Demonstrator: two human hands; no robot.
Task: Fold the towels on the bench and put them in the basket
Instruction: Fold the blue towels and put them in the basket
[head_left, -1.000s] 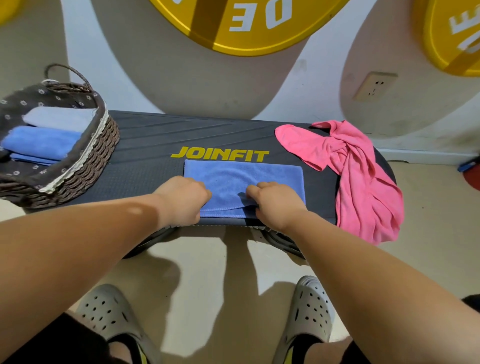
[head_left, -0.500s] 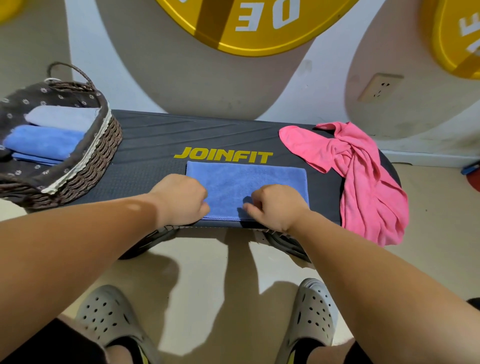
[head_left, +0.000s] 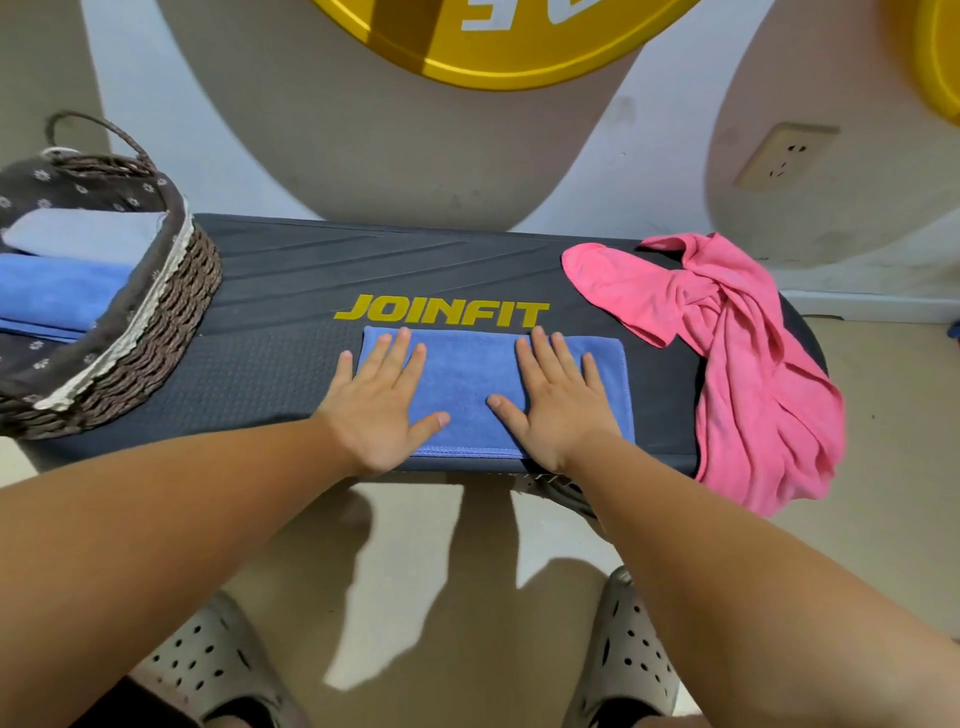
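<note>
Sitting at the far left end of the dark textured bench (head_left: 270, 374): a round brown wicker basket with a dotted cloth lining (head_left: 156, 332), already holding folded towels, a pale grey one above a blue one (how many lie beneath, impossible to tell).

Lying flat at the bench's near edge, just below the yellow lettering: a blue rectangular microfibre towel (head_left: 467, 374), folded into a neat band. Pressing down on its left end: the left hand (head_left: 379, 410), palm flat, fingers spread, gripping nothing. Pressing down on its right part: the right hand (head_left: 561, 405), likewise flat and splayed, clutching nothing, thumbs pointing toward each other across the bare middle of the cloth.

Judging by this, smoothing the fold being the step in hand. Calling next, probably, for pinching one short end and bringing it over the other, or lifting the band whole and carrying it left into the basket.

Waiting at the right end, well apart from the hands: a crumpled pink towel (head_left: 727, 353), draping over the bench's edge, not yet folded.
</note>
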